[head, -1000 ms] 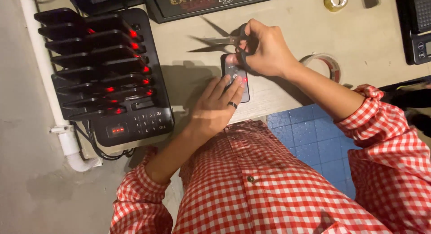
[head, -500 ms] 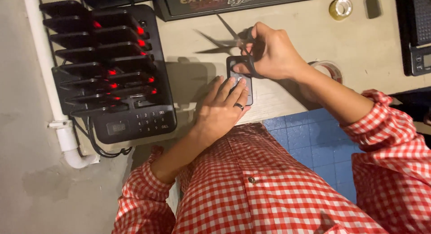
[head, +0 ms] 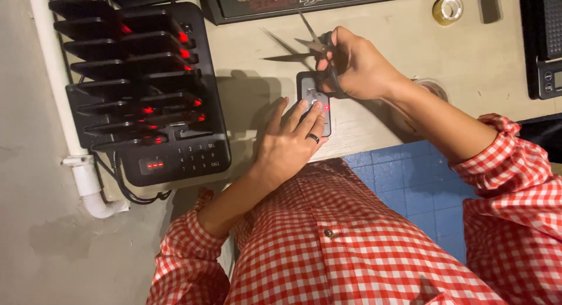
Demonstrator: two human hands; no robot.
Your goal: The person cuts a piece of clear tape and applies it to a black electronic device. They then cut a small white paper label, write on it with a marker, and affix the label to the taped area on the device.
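Observation:
A small dark flat pager device (head: 311, 89) with a red light lies on the beige counter (head: 252, 88). My left hand (head: 288, 144), with a dark ring on one finger, rests flat on its lower part, fingertips on its face. My right hand (head: 358, 65) grips the handles of a pair of scissors (head: 300, 46); the blades are spread and point left, just above the device's top edge.
A black charging rack (head: 143, 88) with several stacked pagers, red lights and a keypad stands at the left. A white pipe (head: 64, 117) runs down the wall edge. A tape roll (head: 447, 9) and a black scale (head: 543, 44) sit at the far right. Blue tiled floor (head: 413, 182) lies below.
The view has shifted, so everything sits lower in the frame. My right hand with the scissors stays above the device, and my left hand stays pressed on it.

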